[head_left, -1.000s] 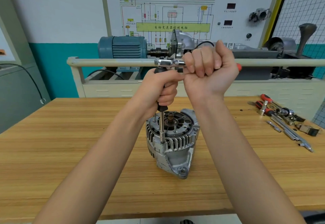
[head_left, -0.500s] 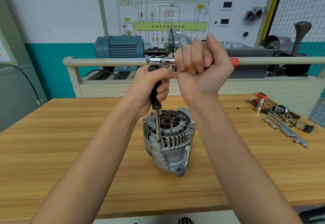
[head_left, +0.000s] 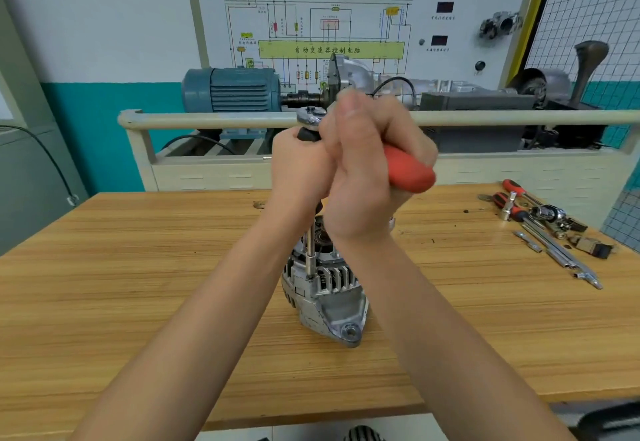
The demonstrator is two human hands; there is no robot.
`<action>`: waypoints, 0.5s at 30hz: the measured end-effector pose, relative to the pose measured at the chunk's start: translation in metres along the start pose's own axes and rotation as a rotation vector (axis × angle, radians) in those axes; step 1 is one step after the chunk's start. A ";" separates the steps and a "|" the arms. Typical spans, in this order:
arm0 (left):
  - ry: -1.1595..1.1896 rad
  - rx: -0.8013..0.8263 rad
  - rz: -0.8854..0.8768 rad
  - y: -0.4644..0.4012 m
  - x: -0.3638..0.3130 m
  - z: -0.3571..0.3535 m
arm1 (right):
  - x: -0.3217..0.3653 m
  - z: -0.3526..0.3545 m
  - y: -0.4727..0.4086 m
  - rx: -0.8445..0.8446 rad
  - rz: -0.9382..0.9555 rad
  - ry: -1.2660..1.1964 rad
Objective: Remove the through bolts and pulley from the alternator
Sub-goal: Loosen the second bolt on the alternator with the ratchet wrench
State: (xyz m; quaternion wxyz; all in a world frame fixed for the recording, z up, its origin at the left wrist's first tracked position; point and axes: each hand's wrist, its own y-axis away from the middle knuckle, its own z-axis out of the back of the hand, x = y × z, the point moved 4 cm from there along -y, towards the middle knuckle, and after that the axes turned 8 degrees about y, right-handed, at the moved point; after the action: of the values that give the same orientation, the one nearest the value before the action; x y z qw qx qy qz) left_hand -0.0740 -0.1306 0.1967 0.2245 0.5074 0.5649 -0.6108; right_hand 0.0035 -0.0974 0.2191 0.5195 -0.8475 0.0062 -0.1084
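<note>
silver ribbed alternator (head_left: pixel 323 293), red ratchet handle (head_left: pixel 408 172), striped tan wooden table (head_left: pixel 138 284), teal motor (head_left: pixel 230 89).

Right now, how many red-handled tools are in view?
3. One ratchet in the right hand, over the alternator; two red-handled tools lie at the table's far right. Others may hide in that pile.

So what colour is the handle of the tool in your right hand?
Red. The ratchet handle sticks out of the right hand, clearest in the head view.

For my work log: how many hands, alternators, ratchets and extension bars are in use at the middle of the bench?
Hands: 2, left hand and right hand
Alternator: 1
Ratchet: 1
Extension bar: 1
Total: 5
</note>
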 end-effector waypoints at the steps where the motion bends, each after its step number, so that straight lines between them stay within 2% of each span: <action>1: 0.010 -0.016 -0.007 0.001 0.001 0.000 | 0.001 -0.002 0.002 0.014 0.009 0.009; 4: 0.099 -0.019 -0.024 0.001 -0.001 0.008 | -0.002 0.001 -0.005 0.017 -0.062 -0.049; 8: 0.265 0.234 0.106 -0.003 0.001 0.013 | -0.019 0.013 -0.026 0.050 -0.372 -0.374; 12: 0.340 0.553 0.222 0.000 0.003 0.010 | -0.045 0.030 -0.034 -0.139 -0.767 -0.816; 13: 0.334 0.589 0.240 0.001 0.004 0.007 | -0.049 0.032 -0.034 -0.179 -0.802 -0.881; 15: 0.312 0.563 0.254 0.001 0.005 0.005 | -0.050 0.035 -0.033 -0.219 -0.794 -0.888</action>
State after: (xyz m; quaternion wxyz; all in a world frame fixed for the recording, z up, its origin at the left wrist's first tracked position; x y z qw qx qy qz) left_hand -0.0766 -0.1337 0.1912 0.0607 0.7029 0.3340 -0.6250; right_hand -0.0423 -0.0455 0.2244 0.3020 -0.7978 -0.5169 0.0715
